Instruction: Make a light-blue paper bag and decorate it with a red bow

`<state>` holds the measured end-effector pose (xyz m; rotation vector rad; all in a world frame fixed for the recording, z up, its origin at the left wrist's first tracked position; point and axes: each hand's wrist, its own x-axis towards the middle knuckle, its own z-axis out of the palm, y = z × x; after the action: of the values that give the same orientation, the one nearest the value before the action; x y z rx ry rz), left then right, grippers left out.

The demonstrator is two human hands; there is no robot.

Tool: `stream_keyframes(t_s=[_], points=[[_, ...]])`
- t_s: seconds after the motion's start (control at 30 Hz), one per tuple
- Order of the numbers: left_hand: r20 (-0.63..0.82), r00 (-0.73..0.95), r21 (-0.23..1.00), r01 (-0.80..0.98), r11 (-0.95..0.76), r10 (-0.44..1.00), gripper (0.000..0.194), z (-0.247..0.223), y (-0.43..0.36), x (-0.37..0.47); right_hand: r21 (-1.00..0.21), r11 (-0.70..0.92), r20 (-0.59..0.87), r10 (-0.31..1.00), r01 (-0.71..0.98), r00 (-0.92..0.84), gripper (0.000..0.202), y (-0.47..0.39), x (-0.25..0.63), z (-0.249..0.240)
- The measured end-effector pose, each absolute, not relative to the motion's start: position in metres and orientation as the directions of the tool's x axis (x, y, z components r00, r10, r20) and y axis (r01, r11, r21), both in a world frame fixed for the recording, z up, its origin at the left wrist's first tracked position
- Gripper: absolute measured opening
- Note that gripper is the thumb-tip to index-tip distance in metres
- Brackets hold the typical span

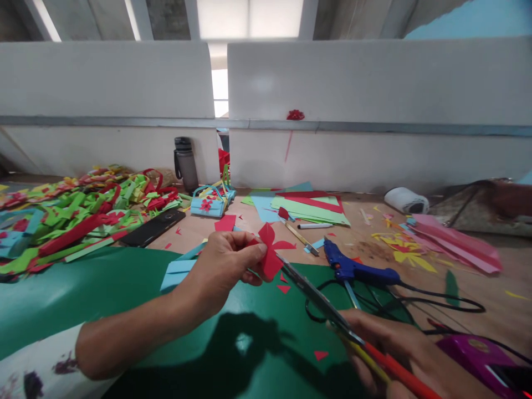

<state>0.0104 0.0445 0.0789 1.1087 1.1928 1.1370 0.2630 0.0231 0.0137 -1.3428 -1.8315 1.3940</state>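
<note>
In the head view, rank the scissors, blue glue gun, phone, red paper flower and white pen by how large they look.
1. Scissors, helped by being near the camera
2. Blue glue gun and phone: too alike to rank
3. Red paper flower
4. White pen

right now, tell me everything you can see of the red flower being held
The red flower looks like thin paper, with pointed petals spreading from its middle. The left hand pinches its left side, holding it raised above the green surface. Scissors in the right hand point at its right edge; contact is unclear.
</note>
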Motion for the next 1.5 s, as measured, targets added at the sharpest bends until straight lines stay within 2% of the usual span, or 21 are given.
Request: stream_keyframes(t_s=[0.13, 0.43, 0.7, 0.93, 1.1, 1.3, 1.5], points=[[-0.108, 0.041, 0.992, -0.055, 0.111, 0.993, 0.02, 0.077, 0.044, 0.011, -0.933, -0.111, -0.243, 0.896, 0.342, -0.373, 0.027, 0.021, 0.263, 0.012], [-0.1, 0.062, 0.992, -0.072, 0.104, 0.993, 0.018, 0.073, 0.043, 0.012, -0.913, -0.104, -0.299, 0.829, 0.395, -0.473, 0.022, 0.02, 0.262, 0.02], [-0.114, 0.044, 0.991, -0.064, 0.117, 0.992, 0.019, 0.072, 0.044, 0.013, -0.891, 0.012, -0.224, 0.857, 0.453, -0.465, 0.021, 0.019, 0.254, 0.037], [-0.125, 0.035, 0.99, -0.065, 0.127, 0.992, 0.018, 0.072, 0.044, 0.015, -0.867, 0.141, -0.115, 0.877, 0.478, -0.467, 0.023, 0.021, 0.26, 0.016], [-0.116, 0.041, 0.991, -0.065, 0.118, 0.992, 0.018, 0.072, 0.043, 0.015, -0.858, 0.156, -0.115, 0.87, 0.49, -0.478, 0.02, 0.022, 0.264, 0.012], [-0.121, 0.043, 0.99, -0.071, 0.123, 0.992, 0.016, 0.072, 0.043, 0.015, -0.859, 0.072, -0.207, 0.857, 0.508, -0.471, 0.021, 0.022, 0.264, 0.02], [-0.108, 0.061, 0.991, -0.07, 0.112, 0.992, 0.017, 0.07, 0.044, 0.014, -0.898, -0.164, -0.384, 0.746, 0.409, -0.544, 0.017, 0.022, 0.264, 0.019]])
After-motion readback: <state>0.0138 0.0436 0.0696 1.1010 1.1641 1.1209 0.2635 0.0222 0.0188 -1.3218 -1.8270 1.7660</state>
